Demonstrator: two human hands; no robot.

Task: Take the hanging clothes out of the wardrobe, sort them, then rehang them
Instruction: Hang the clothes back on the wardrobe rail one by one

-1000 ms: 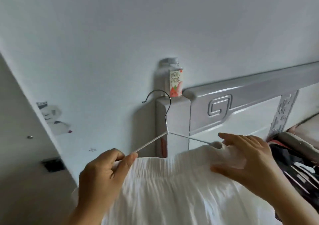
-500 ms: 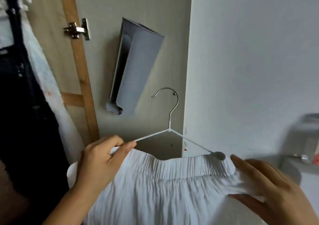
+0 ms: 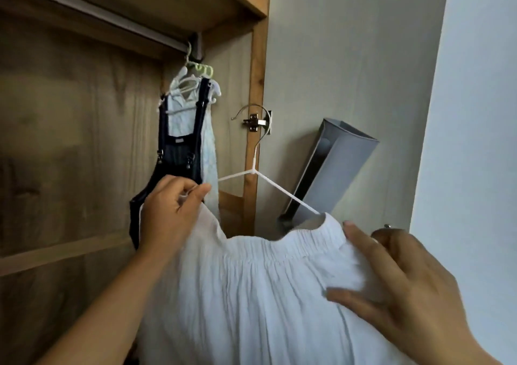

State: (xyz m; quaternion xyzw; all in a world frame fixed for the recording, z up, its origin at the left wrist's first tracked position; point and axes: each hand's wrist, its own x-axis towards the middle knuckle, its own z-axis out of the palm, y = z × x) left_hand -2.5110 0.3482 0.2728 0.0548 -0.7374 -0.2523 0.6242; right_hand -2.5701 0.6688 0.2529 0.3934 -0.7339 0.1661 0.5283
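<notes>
**A:** Item one?

**B:** White pleated fabric garment with a gathered elastic waistband [image 3: 265, 280], carried on a thin white wire hanger with a metal hook [image 3: 253, 169]. The hanger is held up in front of the open wooden wardrobe [image 3: 84, 155]; its hook is free in the air, below and to the right of the rail.

**A:** Grips?

**B:** Left hand [image 3: 170, 211]: fingers and thumb curled, pinching the waistband together with the left end of the hanger arm. Right hand [image 3: 397, 289]: fingers fairly straight, thumb beneath, clasping the bunched cloth at the waistband's right end, just below where the hanger's right arm enters the fabric.

**A:** Item two?

**B:** Dark navy striped dungaree-style garment with metal strap clasps [image 3: 179, 152], hanging directly above and behind the left hand. A pale light-blue garment [image 3: 208, 152] hangs beside it, partly covered. Both hang from white plastic hangers [image 3: 186, 80], with a pale green plastic hanger [image 3: 201, 68] above, hooked at the right end of the grey metal rail [image 3: 92, 10].

**A:** Other entries?

**B:** Silver door hinge [image 3: 256, 121] on the wardrobe frame, behind the wire hook. Grey rectangular box-like holder [image 3: 330, 169], tilted, on the door panel above the right hand.
</notes>
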